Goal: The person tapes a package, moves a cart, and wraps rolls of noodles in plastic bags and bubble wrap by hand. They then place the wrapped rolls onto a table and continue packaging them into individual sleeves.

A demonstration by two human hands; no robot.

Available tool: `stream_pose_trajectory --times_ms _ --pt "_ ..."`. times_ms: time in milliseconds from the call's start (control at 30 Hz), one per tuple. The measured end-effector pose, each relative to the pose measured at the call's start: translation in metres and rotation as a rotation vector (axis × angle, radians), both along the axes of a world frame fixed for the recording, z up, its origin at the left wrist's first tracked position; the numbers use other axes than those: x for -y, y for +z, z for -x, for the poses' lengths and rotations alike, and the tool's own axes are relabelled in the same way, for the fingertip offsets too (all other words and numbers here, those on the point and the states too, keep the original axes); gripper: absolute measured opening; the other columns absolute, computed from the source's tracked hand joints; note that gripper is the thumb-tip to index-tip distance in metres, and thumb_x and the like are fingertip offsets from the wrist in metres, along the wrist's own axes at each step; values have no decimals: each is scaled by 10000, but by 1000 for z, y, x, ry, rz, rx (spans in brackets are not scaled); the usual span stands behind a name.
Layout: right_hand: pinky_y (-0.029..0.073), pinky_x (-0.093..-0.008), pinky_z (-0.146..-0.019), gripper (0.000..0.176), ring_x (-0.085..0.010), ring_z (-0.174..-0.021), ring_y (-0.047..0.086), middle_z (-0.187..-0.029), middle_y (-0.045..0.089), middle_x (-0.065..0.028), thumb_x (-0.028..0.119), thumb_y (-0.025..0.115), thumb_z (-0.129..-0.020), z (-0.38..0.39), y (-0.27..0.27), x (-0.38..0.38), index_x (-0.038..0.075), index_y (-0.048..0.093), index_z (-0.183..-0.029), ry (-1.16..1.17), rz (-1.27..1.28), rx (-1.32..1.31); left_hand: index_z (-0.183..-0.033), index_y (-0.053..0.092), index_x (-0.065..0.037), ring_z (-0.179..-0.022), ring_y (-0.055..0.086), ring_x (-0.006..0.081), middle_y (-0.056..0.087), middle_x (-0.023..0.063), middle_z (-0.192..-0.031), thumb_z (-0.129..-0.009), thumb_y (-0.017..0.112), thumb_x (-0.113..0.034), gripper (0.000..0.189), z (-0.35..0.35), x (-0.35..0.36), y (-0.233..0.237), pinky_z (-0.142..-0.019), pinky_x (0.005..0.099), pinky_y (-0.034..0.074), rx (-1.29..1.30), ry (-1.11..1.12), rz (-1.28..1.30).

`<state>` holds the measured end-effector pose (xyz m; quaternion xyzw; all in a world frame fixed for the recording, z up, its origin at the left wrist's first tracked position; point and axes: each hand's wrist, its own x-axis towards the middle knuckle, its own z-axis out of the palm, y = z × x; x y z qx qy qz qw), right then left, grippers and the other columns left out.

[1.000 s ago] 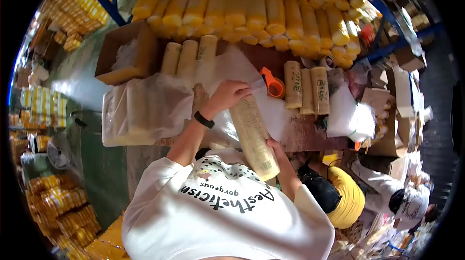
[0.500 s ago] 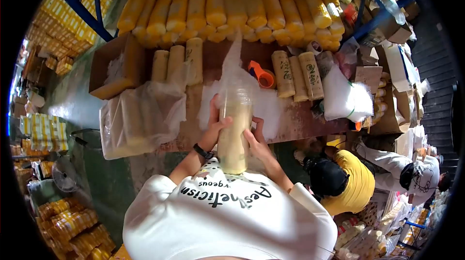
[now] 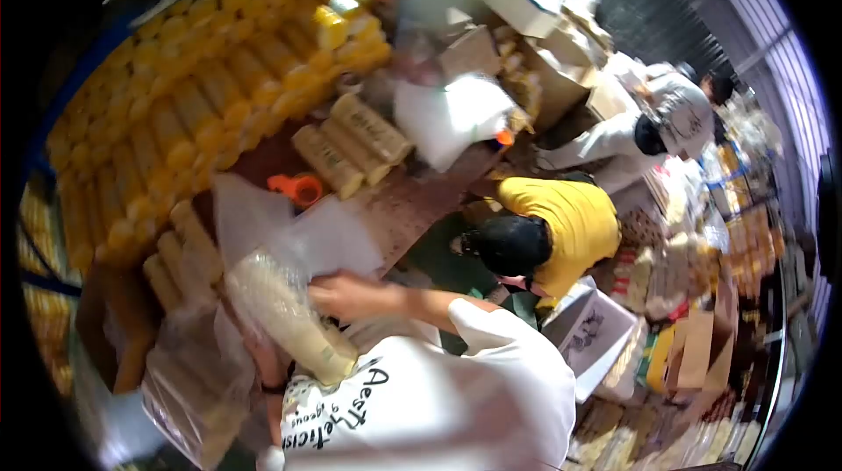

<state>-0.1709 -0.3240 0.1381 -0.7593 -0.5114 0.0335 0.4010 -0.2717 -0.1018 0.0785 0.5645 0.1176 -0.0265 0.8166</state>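
A cream-coloured cylindrical packet (image 3: 303, 322), sheathed in a clear plastic bag, leans tilted against the front of my white shirt. Loose clear film (image 3: 241, 212) rises from its upper end. My left hand (image 3: 259, 350), below a dark wristband, grips the packet's left side, with its fingers partly hidden. On the other side, my right hand (image 3: 340, 296) is at the packet's upper right, its fingers curled but smeared by motion. White plastic sheets (image 3: 338, 234) lie on the table just beyond.
An orange tape dispenser (image 3: 303, 189) sits near printed cylindrical packets (image 3: 351, 142). A large clear bag (image 3: 197, 383) and a cardboard box (image 3: 118, 326) stand left. Yellow packs (image 3: 202, 94) are stacked behind. A person in yellow (image 3: 570, 221) crouches right, near a white box (image 3: 592, 331).
The view has swung right and tilted. The packet now leans to the left in view. My right hand has moved toward its upper end; my left hand stays at its side.
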Motion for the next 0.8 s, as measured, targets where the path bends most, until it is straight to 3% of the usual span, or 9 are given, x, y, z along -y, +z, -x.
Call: stream_pose_trajectory --times_ms 167,233,267,300,333,367,433,633,800 --pt "420 -364 -616 109 -265 -676 524 -718 509 -150 96 510 -862 36 -41 31 -10 492 -839 147 57 -420 -1102 551 1 -961 549 209 572 158 -1103 -935 464 -179 261 53 -30 -63 -808 327 448 401 105 -977" --pt "423 -311 -634 199 -171 -679 495 -715 532 -95 175 471 -936 44 -17 24 1 511 -850 87 -160 -753 -1079 557 7 -891 546 180 596 137 -1008 -924 478 -178 253 62 -40 -65 -759 312 435 259 171 -798" --pt "443 -296 -660 284 -124 -699 516 -758 560 -54 255 427 -974 42 -13 16 11 534 -876 12 -270 -788 -1064 560 7 -842 541 163 605 119 -942 -921 485 -189 254 46 -31 -4 -726 299 426 -11 139 -434" --pt "454 -297 -705 239 -143 -784 557 -806 564 -46 228 451 -966 23 -16 8 11 542 -927 19 -298 -1044 -1012 564 -12 -768 503 132 571 77 -860 -921 490 -207 228 21 -17 22 -671 278 397 -154 177 -258" --pt "470 -301 -671 272 -166 -747 592 -783 557 -42 269 462 -964 12 -13 -11 24 554 -891 -42 -686 -1477 -960 567 -30 -695 465 101 537 36 -777 -921 494 -225 211 -3 -2 47 -616 257 367 -293 241 -79" --pt "479 -301 -644 252 -183 -670 612 -731 554 -56 254 495 -943 -6 -37 -27 28 553 -848 -106 -702 -1449 -870 570 -68 -598 394 57 459 -30 -678 -925 496 -250 204 -20 6 50 -538 227 316 -308 373 -100" --pt "468 -283 -625 231 -165 -608 596 -673 550 -67 237 527 -908 -15 -15 -34 34 556 -802 -44 -388 -1336 -778 532 -81 -592 382 70 420 -36 -645 -921 505 -249 222 -31 6 43 -523 229 299 -50 124 -350" --pt "459 -314 -577 259 -197 -600 592 -578 503 -79 236 498 -855 -62 2 -10 49 493 -676 -63 -571 -1396 -635 446 -100 -439 352 45 381 -43 -532 -939 488 -244 339 -15 24 123 -412 209 235 -24 170 -326" --pt "496 -351 -628 302 -241 -708 611 -749 608 -126 312 557 -861 -75 -15 -13 29 594 -761 -18 -512 -1675 -616 412 -103 -461 285 60 292 -41 -541 -914 538 -182 333 -33 17 123 -435 216 231 92 442 -103"
